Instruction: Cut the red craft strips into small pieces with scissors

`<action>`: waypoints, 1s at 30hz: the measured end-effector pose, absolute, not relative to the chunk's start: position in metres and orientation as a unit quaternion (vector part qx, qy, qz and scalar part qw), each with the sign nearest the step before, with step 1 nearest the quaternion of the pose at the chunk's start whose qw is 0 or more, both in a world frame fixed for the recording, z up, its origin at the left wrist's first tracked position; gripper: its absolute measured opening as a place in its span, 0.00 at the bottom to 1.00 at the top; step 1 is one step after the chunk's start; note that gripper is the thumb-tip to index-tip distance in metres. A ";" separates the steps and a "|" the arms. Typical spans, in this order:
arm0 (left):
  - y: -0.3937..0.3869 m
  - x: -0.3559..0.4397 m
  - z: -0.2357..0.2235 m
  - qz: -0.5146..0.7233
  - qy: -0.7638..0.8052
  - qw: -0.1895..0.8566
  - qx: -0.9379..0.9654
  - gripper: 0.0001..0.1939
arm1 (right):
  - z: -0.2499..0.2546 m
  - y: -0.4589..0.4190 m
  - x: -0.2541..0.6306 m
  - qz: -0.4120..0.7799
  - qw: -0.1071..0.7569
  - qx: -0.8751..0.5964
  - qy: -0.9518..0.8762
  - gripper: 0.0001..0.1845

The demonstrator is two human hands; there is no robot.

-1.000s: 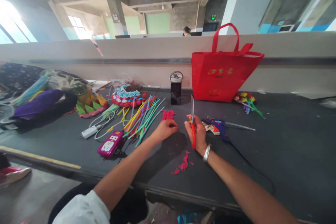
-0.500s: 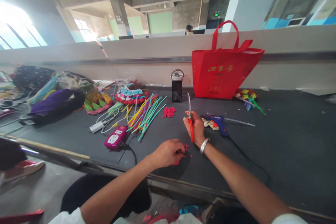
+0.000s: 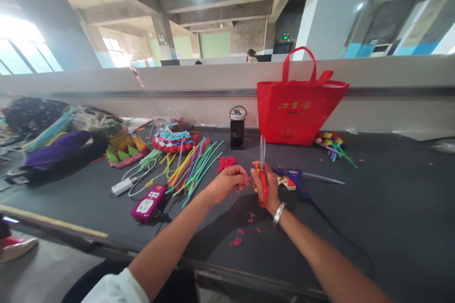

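My right hand (image 3: pixel 270 187) grips red-handled scissors (image 3: pixel 262 170), blades pointing up and away from me. My left hand (image 3: pixel 227 181) hovers just left of it, fingers pinched on a small red piece that I cannot make out clearly. Red scraps (image 3: pixel 245 229) lie on the dark table (image 3: pixel 391 189) below both hands. A small heap of red pieces (image 3: pixel 225 162) sits just beyond my left hand.
Coloured sticks (image 3: pixel 194 163) fan out left of my hands, beside a pink power strip (image 3: pixel 149 203) and white charger (image 3: pixel 121 186). A glue gun (image 3: pixel 295 179), black bottle (image 3: pixel 237 128), red tote bag (image 3: pixel 298 104), small flowers (image 3: pixel 332 144) and craft heaps (image 3: pixel 64 137) surround them.
My left hand rose from the scraps near the table's front edge and moved up to the scissors, pinching a red piece. The scissors hand stayed roughly in place.
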State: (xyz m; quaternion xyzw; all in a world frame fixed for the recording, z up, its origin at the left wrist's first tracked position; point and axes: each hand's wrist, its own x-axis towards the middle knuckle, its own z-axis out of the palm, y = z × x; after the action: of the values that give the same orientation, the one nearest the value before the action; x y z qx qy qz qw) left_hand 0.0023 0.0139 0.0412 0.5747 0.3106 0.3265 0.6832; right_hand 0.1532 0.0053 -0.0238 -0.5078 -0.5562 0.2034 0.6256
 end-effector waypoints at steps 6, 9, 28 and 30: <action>0.025 0.007 0.013 0.399 0.345 0.697 0.485 0.06 | -0.019 0.003 0.151 0.298 0.642 -0.491 -0.508 0.20; 0.026 0.005 0.007 0.411 0.357 0.684 0.485 0.06 | -0.018 0.001 0.150 0.254 0.613 -0.504 -0.553 0.18; 0.021 0.006 0.013 0.422 0.394 0.604 0.549 0.05 | -0.024 0.010 0.147 0.222 0.628 -0.526 -0.530 0.16; 0.014 0.002 0.022 0.400 0.396 0.597 0.572 0.04 | -0.023 0.014 0.151 0.260 0.642 -0.526 -0.494 0.17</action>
State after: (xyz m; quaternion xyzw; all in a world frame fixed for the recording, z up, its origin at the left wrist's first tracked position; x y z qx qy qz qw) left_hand 0.0023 0.0138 0.0216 0.5715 0.3957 0.3999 0.5974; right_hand 0.1512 0.0141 -0.0234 -0.5262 -0.4936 0.2604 0.6416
